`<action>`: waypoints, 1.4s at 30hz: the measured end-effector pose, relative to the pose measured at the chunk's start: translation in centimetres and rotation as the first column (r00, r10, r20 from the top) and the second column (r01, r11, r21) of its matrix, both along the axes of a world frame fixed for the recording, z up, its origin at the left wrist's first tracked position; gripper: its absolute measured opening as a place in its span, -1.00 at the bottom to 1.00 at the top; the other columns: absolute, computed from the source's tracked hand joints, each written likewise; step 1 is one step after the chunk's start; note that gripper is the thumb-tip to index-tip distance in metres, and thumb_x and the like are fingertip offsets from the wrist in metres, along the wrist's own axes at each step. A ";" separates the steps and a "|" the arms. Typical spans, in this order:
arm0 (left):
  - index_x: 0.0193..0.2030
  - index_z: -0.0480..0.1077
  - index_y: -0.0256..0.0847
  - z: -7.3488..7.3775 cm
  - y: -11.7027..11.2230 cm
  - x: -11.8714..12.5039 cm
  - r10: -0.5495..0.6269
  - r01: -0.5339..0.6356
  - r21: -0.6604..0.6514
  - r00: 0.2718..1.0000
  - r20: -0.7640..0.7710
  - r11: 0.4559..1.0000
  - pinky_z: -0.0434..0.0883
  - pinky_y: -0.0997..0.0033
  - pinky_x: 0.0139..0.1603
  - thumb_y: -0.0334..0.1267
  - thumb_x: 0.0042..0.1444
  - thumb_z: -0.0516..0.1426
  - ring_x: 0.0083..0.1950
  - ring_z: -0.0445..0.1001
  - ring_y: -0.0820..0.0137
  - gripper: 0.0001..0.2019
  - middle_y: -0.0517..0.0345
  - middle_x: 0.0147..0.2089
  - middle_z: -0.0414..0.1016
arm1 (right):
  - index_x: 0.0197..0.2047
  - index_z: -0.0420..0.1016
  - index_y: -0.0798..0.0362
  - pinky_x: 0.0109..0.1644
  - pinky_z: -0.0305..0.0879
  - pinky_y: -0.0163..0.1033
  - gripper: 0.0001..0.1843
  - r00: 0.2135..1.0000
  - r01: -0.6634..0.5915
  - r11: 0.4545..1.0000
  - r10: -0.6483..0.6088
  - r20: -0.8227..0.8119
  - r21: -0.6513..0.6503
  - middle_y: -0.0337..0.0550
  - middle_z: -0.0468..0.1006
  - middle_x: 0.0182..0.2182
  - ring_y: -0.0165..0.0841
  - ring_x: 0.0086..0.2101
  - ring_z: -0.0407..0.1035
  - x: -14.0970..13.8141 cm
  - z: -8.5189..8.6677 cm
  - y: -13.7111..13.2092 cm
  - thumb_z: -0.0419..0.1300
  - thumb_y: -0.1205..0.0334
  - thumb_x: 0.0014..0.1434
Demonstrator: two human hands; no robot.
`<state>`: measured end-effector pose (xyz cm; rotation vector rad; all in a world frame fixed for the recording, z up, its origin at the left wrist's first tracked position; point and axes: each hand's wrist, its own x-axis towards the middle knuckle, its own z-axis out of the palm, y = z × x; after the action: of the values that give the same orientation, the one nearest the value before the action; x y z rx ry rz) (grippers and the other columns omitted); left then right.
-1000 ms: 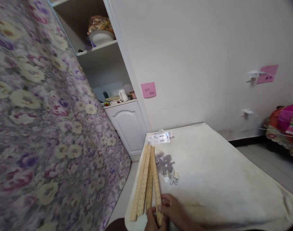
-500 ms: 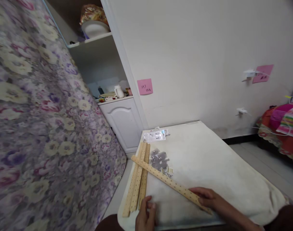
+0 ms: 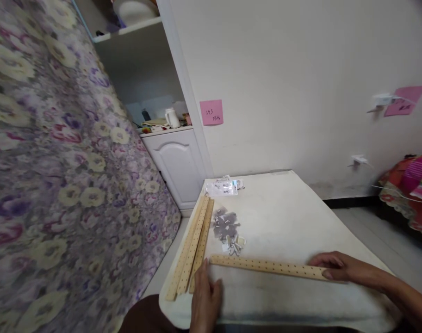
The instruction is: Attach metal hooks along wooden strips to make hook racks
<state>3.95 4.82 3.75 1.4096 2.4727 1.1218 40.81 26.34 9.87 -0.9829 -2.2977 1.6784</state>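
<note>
A flat wooden strip with rows of small holes (image 3: 266, 265) lies crosswise near the front of the cloth-covered table (image 3: 294, 222). My right hand (image 3: 339, 267) pinches its right end between thumb and fingers. Beside its left end is my left hand (image 3: 204, 298), fingers stretched forward and thumb apart, holding nothing. Its fingertips are close to the lower end of several similar wooden strips (image 3: 190, 252), which lie lengthwise along the table's left side. Whether they touch these strips I cannot tell. Small clear bags of parts (image 3: 225, 224) and pale metal pieces (image 3: 234, 245) lie between the strips and the table's middle.
At the far left corner lies a clear plastic package (image 3: 221, 187). A white cabinet (image 3: 178, 162) with a white jug (image 3: 172, 118) stands behind. A floral curtain (image 3: 75, 185) hangs close on the left. Chargers (image 3: 359, 159) are plugged into the wall at right.
The held strip's left end has come off the other strips and swung toward me. My right hand has moved to the right with it. The view has shifted slightly.
</note>
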 end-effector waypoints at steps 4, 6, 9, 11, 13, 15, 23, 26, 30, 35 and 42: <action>0.26 0.08 -0.32 0.4 1.2 0.4 0.015 -0.019 -0.067 0.998 -0.061 0.998 0.21 0.10 0.26 -0.19 0.11 -0.02 0.27 0.21 0.17 -0.44 -0.15 0.24 0.23 | -0.22 0.58 -0.07 -0.21 0.29 -0.15 -0.61 0.991 0.089 0.959 -0.112 0.070 0.271 -0.06 0.56 -0.32 -0.18 -0.30 0.39 -0.4 -1.9 1.4 0.27 0.11 -0.22; 0.25 0.10 -0.30 0.4 1.6 0.3 0.047 -0.054 -0.074 0.994 -0.094 0.996 0.25 0.12 0.24 -0.19 0.12 -0.03 0.26 0.23 0.17 -0.45 -0.13 0.23 0.23 | -0.28 0.57 -0.06 -0.17 0.29 -0.15 -0.68 0.985 0.113 0.915 -0.153 0.075 0.387 -0.08 0.55 -0.32 -0.18 -0.28 0.38 -0.6 -3.2 1.7 0.21 0.21 -0.20; 0.25 0.11 -0.28 0.3 2.1 -0.2 0.070 -0.078 -0.068 0.991 -0.116 0.995 0.27 0.13 0.22 -0.18 0.13 -0.04 0.24 0.26 0.18 -0.46 -0.11 0.22 0.25 | -0.27 0.54 -0.04 -0.07 0.27 -0.12 -0.66 0.993 0.046 0.889 -0.091 0.077 0.455 -0.08 0.51 -0.26 -0.18 -0.20 0.35 -0.7 -4.6 1.8 0.12 0.33 -0.17; 0.24 0.12 -0.28 0.1 2.3 -0.5 0.071 -0.079 -0.078 0.992 -0.106 0.994 0.27 0.13 0.21 -0.17 0.13 -0.04 0.23 0.28 0.19 -0.47 -0.10 0.21 0.28 | -0.24 0.53 -0.04 -0.04 0.24 -0.10 -0.62 0.995 -0.004 0.885 -0.042 0.087 0.466 -0.08 0.48 -0.23 -0.18 -0.16 0.33 -0.7 -5.0 1.8 0.08 0.39 -0.16; 0.23 0.13 -0.30 -0.2 2.4 -0.7 0.076 -0.084 -0.087 0.993 -0.093 0.993 0.28 0.15 0.21 -0.16 0.14 -0.05 0.22 0.29 0.20 -0.48 -0.11 0.20 0.29 | -0.21 0.53 -0.05 -0.03 0.23 -0.09 -0.59 0.995 -0.020 0.880 -0.030 0.098 0.474 -0.08 0.47 -0.23 -0.19 -0.15 0.32 -0.7 -5.2 1.9 0.06 0.42 -0.14; 0.22 0.15 -0.30 -0.5 2.3 -0.7 0.085 -0.092 -0.076 0.992 -0.090 0.993 0.29 0.17 0.21 -0.14 0.14 -0.04 0.22 0.30 0.20 -0.48 -0.10 0.20 0.30 | -0.19 0.52 -0.06 -0.02 0.23 -0.08 -0.56 0.995 -0.014 0.881 -0.036 0.096 0.473 -0.08 0.47 -0.23 -0.19 -0.15 0.32 -0.5 -5.4 2.0 0.05 0.43 -0.14; 0.17 0.21 -0.24 -0.7 2.2 -0.7 0.097 -0.104 -0.049 0.986 -0.136 0.993 0.36 0.16 0.12 -0.12 0.16 -0.04 0.15 0.36 0.20 -0.54 -0.06 0.14 0.37 | -0.05 0.45 -0.03 0.05 0.20 -0.09 -0.48 0.991 0.058 0.880 -0.106 0.076 0.471 -0.07 0.46 -0.14 -0.18 -0.09 0.31 0.4 -6.9 2.6 0.12 0.39 -0.15; 0.16 0.20 -0.19 -0.5 2.4 -0.6 0.096 -0.108 -0.060 0.980 -0.174 0.992 0.38 0.18 0.07 -0.12 0.18 -0.06 0.14 0.37 0.21 -0.58 -0.01 0.14 0.36 | -0.14 0.44 0.00 -0.01 0.21 -0.14 -0.55 0.981 0.083 0.874 -0.157 0.116 0.479 -0.10 0.45 -0.18 -0.21 -0.14 0.31 1.0 -6.4 2.6 0.15 0.38 -0.19; 0.15 0.19 -0.15 -0.5 2.5 -0.4 0.107 -0.126 -0.077 0.973 -0.206 0.989 0.40 0.21 0.03 -0.13 0.20 -0.08 0.12 0.39 0.22 -0.60 0.03 0.14 0.37 | -0.29 0.40 0.02 -0.14 0.22 -0.23 -0.67 0.961 0.117 0.876 -0.218 0.168 0.468 -0.17 0.42 -0.29 -0.28 -0.26 0.30 2.3 -5.2 2.8 0.14 0.41 -0.23; 0.14 0.21 -0.12 -0.6 2.7 -0.6 0.149 -0.177 -0.129 0.968 -0.200 0.976 0.44 0.19 -0.04 -0.08 0.20 -0.07 0.08 0.43 0.18 -0.60 0.02 0.13 0.40 | -0.32 0.37 0.03 -0.24 0.19 -0.29 -0.72 0.944 0.203 0.874 -0.294 0.147 0.442 -0.23 0.41 -0.34 -0.35 -0.33 0.29 3.3 -4.5 3.0 0.12 0.41 -0.21; 0.12 0.23 -0.16 -0.9 2.4 -0.5 0.157 -0.176 -0.077 0.967 -0.200 0.981 0.42 0.19 0.00 -0.09 0.19 -0.08 0.07 0.44 0.20 -0.60 0.01 0.07 0.44 | -0.39 0.37 0.03 -0.35 0.13 -0.32 -0.83 0.941 0.226 0.875 -0.309 0.135 0.428 -0.27 0.41 -0.47 -0.38 -0.41 0.27 3.2 -4.5 2.9 0.06 0.38 -0.13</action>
<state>3.42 7.26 2.88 1.3662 2.7852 0.9188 44.06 29.23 5.35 -1.3393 -2.3517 0.9752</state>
